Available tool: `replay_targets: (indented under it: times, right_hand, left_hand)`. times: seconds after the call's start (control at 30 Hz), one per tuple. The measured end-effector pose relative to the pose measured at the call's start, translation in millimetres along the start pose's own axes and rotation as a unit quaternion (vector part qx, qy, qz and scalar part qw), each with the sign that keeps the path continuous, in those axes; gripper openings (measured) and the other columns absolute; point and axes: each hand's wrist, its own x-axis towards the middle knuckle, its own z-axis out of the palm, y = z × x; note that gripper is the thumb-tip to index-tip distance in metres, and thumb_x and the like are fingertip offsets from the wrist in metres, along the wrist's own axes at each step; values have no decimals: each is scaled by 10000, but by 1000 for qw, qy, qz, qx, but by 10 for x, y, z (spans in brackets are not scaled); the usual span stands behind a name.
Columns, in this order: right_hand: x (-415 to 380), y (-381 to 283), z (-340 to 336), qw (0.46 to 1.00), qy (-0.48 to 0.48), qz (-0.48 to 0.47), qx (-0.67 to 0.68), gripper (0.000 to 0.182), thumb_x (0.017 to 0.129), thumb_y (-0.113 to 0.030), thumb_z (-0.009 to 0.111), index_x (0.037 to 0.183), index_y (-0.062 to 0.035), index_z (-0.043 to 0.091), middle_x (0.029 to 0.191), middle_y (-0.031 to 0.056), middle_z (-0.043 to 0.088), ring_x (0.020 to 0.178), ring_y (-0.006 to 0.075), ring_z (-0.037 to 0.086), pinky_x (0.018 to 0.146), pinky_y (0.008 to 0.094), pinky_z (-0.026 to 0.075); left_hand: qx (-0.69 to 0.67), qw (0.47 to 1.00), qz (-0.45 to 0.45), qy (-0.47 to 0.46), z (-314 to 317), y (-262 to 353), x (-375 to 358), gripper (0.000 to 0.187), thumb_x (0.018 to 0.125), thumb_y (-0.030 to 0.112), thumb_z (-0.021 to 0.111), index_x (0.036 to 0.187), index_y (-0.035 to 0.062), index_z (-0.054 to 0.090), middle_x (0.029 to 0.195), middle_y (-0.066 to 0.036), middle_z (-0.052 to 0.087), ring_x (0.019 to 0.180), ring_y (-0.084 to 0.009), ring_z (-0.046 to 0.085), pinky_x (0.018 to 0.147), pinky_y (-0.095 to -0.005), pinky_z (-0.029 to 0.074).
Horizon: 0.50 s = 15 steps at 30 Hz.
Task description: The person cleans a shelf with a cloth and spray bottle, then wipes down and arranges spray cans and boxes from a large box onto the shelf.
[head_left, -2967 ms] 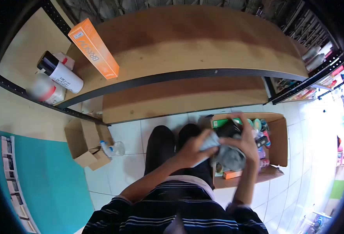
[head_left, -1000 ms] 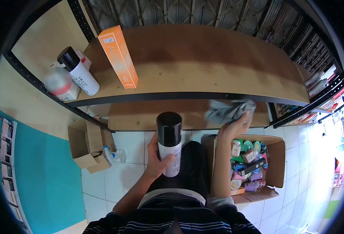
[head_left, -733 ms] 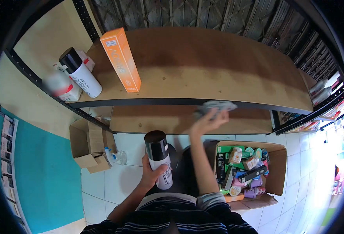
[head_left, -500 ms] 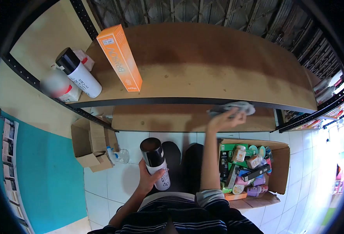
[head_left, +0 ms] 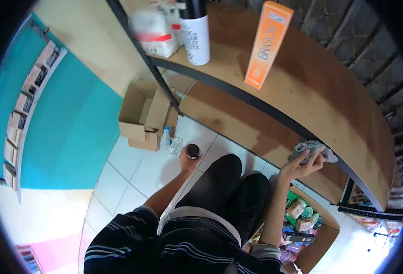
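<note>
My left hand (head_left: 187, 163) is wrapped round a spray can (head_left: 193, 151), low over the floor beside a clear spray bottle (head_left: 175, 145). Mostly the can's dark top shows; its body is hidden. A crumpled grey cloth (head_left: 314, 150) is gripped in my right hand (head_left: 302, 166), at the shelf's dark front edge. On the upper shelf (head_left: 320, 105), a white spray can with a black cap (head_left: 197, 39) and a tall orange box (head_left: 269, 44) stand upright. White packs with red bands (head_left: 161, 44) sit beside that can, at the shelf's left end.
Below my right arm is a carton (head_left: 322, 246) full of small boxes and bottles. Another open cardboard box (head_left: 140, 109) stands on the tiled floor by the teal wall (head_left: 69, 132). The lower shelf (head_left: 238, 109) runs beneath the upper one.
The head view has turned and shifted left. My left hand has carried the spray can from near my lap out toward the clear spray bottle. The cloth stays in my right hand near the shelf edge.
</note>
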Motion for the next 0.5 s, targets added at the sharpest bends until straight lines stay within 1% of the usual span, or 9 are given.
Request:
replay_targets:
  times: [0.03, 0.1, 0.17, 0.2, 0.27, 0.33, 0.4, 0.43, 0.5]
  right_hand:
    - [5, 3, -20, 1000, -8, 5, -5, 386, 850, -117, 498, 1215, -5, 438, 1028, 141, 373, 978, 256, 393, 854, 329, 312]
    - [4, 20, -26, 1000, -16, -2, -13, 388, 851, -122, 501, 1215, -5, 437, 1030, 141, 373, 978, 254, 394, 854, 330, 313]
    - [11, 28, -28, 1000, -12, -15, -20, 394, 850, -133, 509, 1215, -4, 436, 1038, 141, 373, 976, 253, 401, 847, 335, 319]
    - [8, 56, -29, 999, -20, -17, -18, 394, 850, -133, 509, 1215, -4, 436, 1038, 141, 373, 976, 253, 401, 847, 335, 319]
    - [-4, 114, -21, 999, -3, -30, -27, 372, 847, -145, 515, 1198, -32, 466, 1045, 149, 399, 979, 254, 426, 831, 338, 353]
    - [-10, 127, -9, 999, -5, -33, -18, 368, 849, -168, 519, 1183, -19, 477, 1048, 143, 406, 987, 244, 423, 826, 334, 354]
    - [-15, 157, -2, 999, 11, -41, -29, 368, 849, -186, 523, 1166, -2, 487, 1054, 132, 409, 994, 231, 420, 823, 329, 355]
    - [-13, 117, 0, 999, 9, -23, -25, 360, 852, -192, 522, 1142, 19, 500, 1054, 126, 412, 992, 223, 423, 824, 327, 356]
    - [-13, 94, -11, 999, 7, -21, -24, 353, 853, -192, 520, 1132, 26, 504, 1056, 124, 412, 992, 223, 423, 824, 326, 358]
  left_hand:
    - [2, 1000, -10, 7, 3, -105, -4, 487, 500, 128, 773, 914, 34, 535, 840, -118, 595, 817, -254, 588, 733, -332, 460]
    - [33, 998, -58, 9, -50, -298, -66, 483, 499, 134, 765, 912, 38, 533, 857, -133, 592, 832, -274, 582, 732, -345, 461]
    - [43, 996, -67, 27, -53, -433, -168, 487, 501, 129, 763, 918, 36, 529, 860, -135, 590, 831, -279, 580, 734, -350, 461]
    - [49, 996, -67, 42, -35, -468, -205, 491, 503, 123, 760, 924, 35, 525, 863, -138, 589, 829, -284, 578, 736, -355, 462]
    - [49, 995, -78, 48, -48, -337, -224, 491, 507, 118, 758, 930, 34, 524, 876, -140, 585, 836, -288, 574, 746, -359, 459]
    - [48, 994, -87, 52, -47, -366, -253, 491, 511, 113, 756, 936, 33, 523, 889, -143, 581, 842, -293, 570, 755, -363, 457]
    - [10, 997, -76, 30, -33, -436, -271, 480, 520, 81, 731, 950, 25, 524, 919, -145, 570, 901, -296, 548, 808, -366, 434]
    - [10, 996, -78, 31, -48, -463, -301, 480, 520, 81, 731, 950, 25, 524, 919, -145, 570, 901, -296, 548, 808, -366, 434]
    - [85, 994, -29, 59, -110, -503, -386, 442, 533, -12, 630, 959, 20, 516, 933, -149, 559, 946, -306, 525, 853, -368, 403]
